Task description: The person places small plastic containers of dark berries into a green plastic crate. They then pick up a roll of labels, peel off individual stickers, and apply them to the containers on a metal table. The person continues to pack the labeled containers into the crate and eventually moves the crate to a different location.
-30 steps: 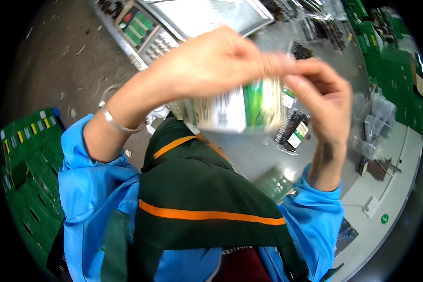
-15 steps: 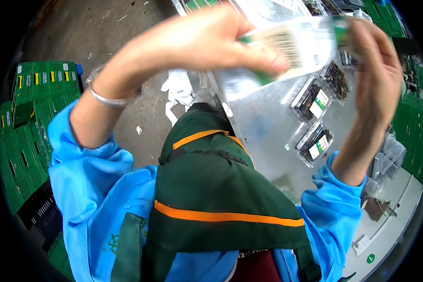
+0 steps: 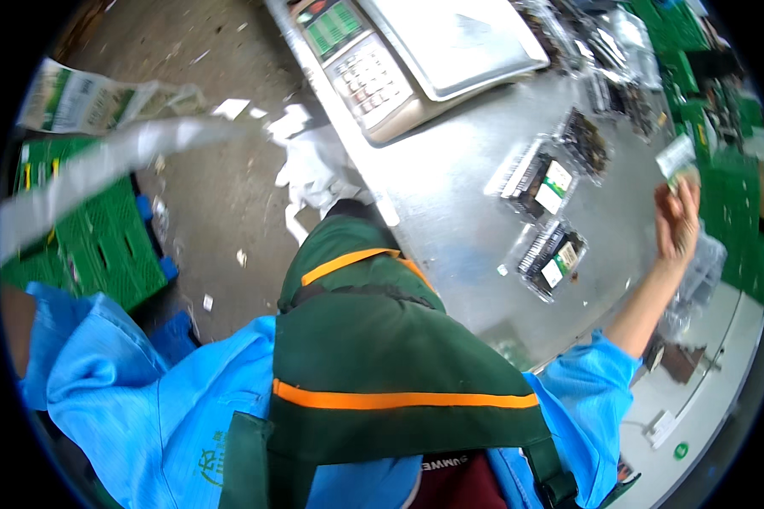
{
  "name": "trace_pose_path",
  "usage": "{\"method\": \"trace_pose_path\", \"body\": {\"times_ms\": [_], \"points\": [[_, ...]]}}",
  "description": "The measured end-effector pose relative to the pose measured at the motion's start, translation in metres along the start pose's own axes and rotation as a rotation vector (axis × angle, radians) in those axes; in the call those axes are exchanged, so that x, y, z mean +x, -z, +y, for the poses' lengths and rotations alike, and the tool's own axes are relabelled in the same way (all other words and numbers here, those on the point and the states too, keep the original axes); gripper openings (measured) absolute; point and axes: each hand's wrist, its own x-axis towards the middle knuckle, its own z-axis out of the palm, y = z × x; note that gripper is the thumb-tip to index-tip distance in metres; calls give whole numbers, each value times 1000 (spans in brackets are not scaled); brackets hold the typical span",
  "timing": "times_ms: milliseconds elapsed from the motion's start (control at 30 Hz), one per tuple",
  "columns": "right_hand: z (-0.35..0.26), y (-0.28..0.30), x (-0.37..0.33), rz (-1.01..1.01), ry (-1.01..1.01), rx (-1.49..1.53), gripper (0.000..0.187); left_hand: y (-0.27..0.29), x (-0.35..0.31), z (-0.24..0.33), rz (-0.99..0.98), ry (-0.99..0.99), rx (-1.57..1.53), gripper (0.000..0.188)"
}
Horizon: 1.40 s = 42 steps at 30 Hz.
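Note:
At the right, my right hand [image 3: 677, 222] is raised beside the table's far right side, its fingertips pinching a small white and green label [image 3: 676, 159]. My left sleeve [image 3: 102, 339] reaches the left rim of the picture, and the left hand is beyond it. A printed label strip [image 3: 81, 100] and a blurred white paper strip [image 3: 136, 151] trail through the air on that side. On the metal table [image 3: 458, 220] lie clear packs with dark contents: one labelled pack [image 3: 542, 188], another labelled pack [image 3: 552, 261] nearer me, and a third pack [image 3: 584, 146] behind.
A weighing scale [image 3: 382, 85] with a flat steel plate stands at the table's far left. More clear packs [image 3: 624, 93] crowd the far right. Green crates [image 3: 102, 237] are stacked at left, and crumpled white paper [image 3: 312, 170] lies on the floor. Clear plastic containers [image 3: 700, 271] sit at right.
My hands have moved apart from the label strip they held together. The left went out past the left rim; the right moved right and lower with a small label.

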Motion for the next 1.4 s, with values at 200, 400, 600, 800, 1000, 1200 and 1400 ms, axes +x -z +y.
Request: {"method": "trace_pose_path", "body": {"times_ms": [200,400,600,800,1000,1200,1400], "points": [[-31,-26,45,-29,65,-555,20,-80,15,133,-451,-338,-680,88],[59,-26,150,-330,-235,-1151,23,-79,27,204,-848,-424,-747,61],[204,26,152,358,-378,-831,31,-120,35,189,-575,-301,-992,34],[157,-80,139,141,159,-962,84,-132,62,208,-342,-432,-738,15],[249,-120,234,106,85,-968,80,-134,65,241,-590,-255,-974,20],[155,-88,83,241,-81,-447,31,-156,46,176,-597,158,-1534,21],[182,-108,-174,681,-478,363,16,-149,36,185,-548,-49,-1091,10]]}}
